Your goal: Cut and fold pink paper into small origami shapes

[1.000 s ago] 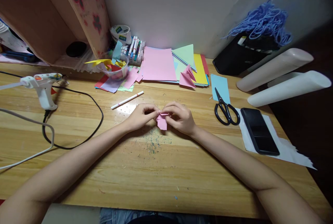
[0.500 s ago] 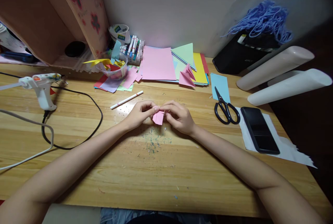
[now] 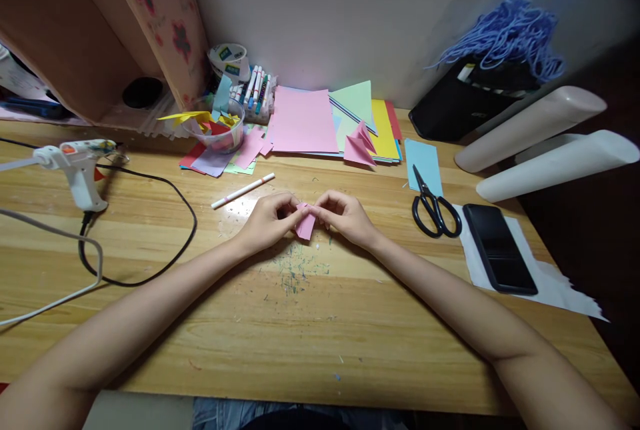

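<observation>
A small folded pink paper [image 3: 305, 225] is held between both hands above the middle of the wooden table [image 3: 300, 337]. My left hand [image 3: 273, 218] pinches its left side, thumb in front. My right hand [image 3: 345, 217] pinches its upper right edge between thumb and fingers. The two thumbs are close together at the top of the paper. Just beyond my left hand lies a white marker [image 3: 243, 191]. Small dark scraps are scattered on the wood under the paper.
Scissors [image 3: 434, 207], a phone [image 3: 499, 249] and white rolls [image 3: 560, 163] are on the right. A glue gun [image 3: 83, 173] with cables lies left. Behind are a tub of scraps [image 3: 220, 140], pink sheets [image 3: 305, 120] and a folded pink piece [image 3: 360, 145].
My right thumb and fingers have closed in on the paper's upper edge. The pink paper has turned slightly and looks narrower. My left hand has barely moved.
</observation>
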### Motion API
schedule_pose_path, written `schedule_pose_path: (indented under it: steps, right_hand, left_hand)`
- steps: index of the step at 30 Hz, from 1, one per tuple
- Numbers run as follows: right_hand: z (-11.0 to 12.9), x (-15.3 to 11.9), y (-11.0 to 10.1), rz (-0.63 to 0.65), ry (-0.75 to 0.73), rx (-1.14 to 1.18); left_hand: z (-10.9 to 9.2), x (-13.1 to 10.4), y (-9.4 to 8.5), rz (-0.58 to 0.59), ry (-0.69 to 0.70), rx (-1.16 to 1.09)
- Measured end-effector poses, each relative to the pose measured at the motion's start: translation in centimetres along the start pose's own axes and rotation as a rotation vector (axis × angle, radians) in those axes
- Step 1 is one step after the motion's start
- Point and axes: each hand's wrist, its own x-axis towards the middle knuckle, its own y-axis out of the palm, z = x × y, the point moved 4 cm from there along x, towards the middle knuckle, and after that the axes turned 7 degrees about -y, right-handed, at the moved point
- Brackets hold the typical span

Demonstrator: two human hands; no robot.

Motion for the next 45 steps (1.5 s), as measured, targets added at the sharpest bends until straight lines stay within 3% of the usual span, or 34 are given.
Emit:
schedule_pose_path:
  steps: [10,28,45]
  right_hand:
    - [-0.3,0.0,-0.1,-0.003,0.041,0.056]
    - [-0.6,0.1,-0.1,0.057,0.084,-0.1]
    - [-0.8,0.1,-0.1,0.031,0.083,-0.15]
  left_hand:
    - [0.1,0.2,0.1,0.026,-0.008,-0.02]
    - [1.0,0.3,-0.2,-0.061,-0.118,-0.14]
    - [1.0,0.3,-0.2,-0.045,-0.178,-0.188]
